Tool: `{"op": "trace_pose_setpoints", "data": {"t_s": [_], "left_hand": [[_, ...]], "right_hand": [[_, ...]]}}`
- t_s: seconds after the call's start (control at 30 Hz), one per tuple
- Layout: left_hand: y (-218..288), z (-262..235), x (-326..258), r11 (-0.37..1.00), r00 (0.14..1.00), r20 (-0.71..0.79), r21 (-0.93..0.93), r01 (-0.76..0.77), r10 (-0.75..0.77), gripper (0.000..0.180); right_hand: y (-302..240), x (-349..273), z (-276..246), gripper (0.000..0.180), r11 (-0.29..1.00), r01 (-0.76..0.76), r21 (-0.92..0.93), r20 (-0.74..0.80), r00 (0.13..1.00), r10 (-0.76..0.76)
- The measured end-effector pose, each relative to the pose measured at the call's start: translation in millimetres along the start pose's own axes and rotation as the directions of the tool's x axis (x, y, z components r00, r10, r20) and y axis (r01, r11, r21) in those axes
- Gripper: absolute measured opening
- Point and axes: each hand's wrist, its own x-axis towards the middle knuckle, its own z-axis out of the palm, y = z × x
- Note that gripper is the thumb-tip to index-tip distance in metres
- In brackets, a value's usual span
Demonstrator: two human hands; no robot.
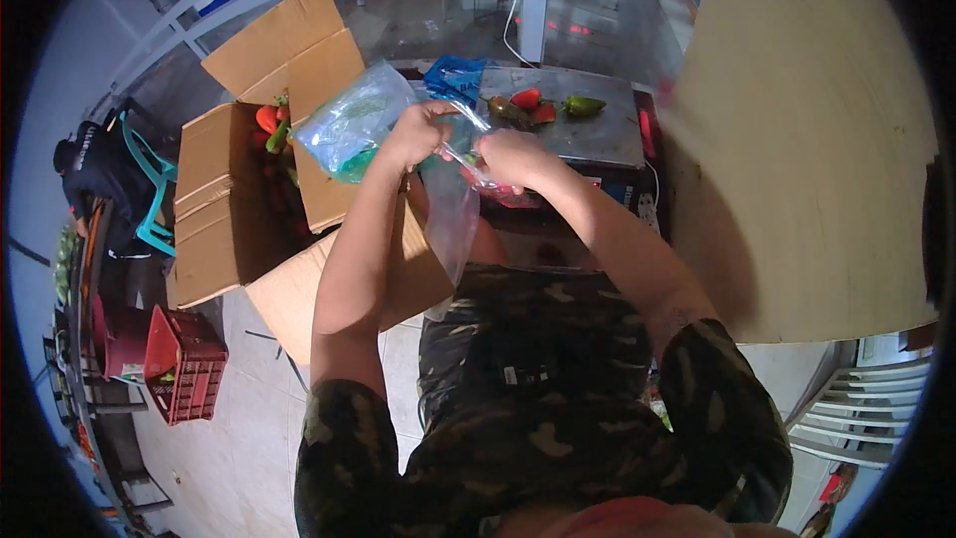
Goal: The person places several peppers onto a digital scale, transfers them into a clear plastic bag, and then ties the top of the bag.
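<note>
In front of me, both hands grip a clear plastic bag (450,209) by its mouth. My left hand (414,137) is closed on one side of the rim. My right hand (513,158) is closed on the other side, and its fingers are partly hidden. Something red shows through the plastic below my right hand, too blurred to name. By my left hand lies a bundle of clear, bluish-green plastic bags (357,120). Just beyond my hands, red peppers (526,99) and a green pepper (583,106) rest on a metal-topped scale (609,139).
On the left, an open cardboard box (207,199) holds red and green peppers (278,136). A blue plastic packet (454,78) lies at the back of the scale. A red crate (186,364) stands on the floor. Beside a teal chair (149,184) is a person in black (100,174). A pale panel (797,159) rises at right.
</note>
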Motion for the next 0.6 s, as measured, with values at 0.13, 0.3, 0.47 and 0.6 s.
{"op": "trace_pose_setpoints", "data": {"t_s": [0.13,0.3,0.47,0.6], "left_hand": [[15,0,-9,0.978,0.998,-0.061,-0.206,-0.042,0.03,0.036],[24,10,-3,0.964,0.975,-0.188,-0.213,-0.161,0.122,0.035],[23,5,-3,0.925,0.905,-0.397,-0.266,-0.272,0.152,0.036],[20,3,-5,0.92,0.857,-0.481,-0.223,-0.323,0.184,0.037]], "right_hand": [[28,17,-7,0.034,0.793,0.417,0.444,-0.243,0.908,-0.341],[132,74,5,0.027,0.776,0.273,0.569,-0.534,0.84,0.096],[140,93,33,0.029,0.999,-0.022,0.047,-0.345,0.938,0.037],[107,98,49,0.03,0.984,-0.099,-0.148,-0.259,0.964,0.058]]}}
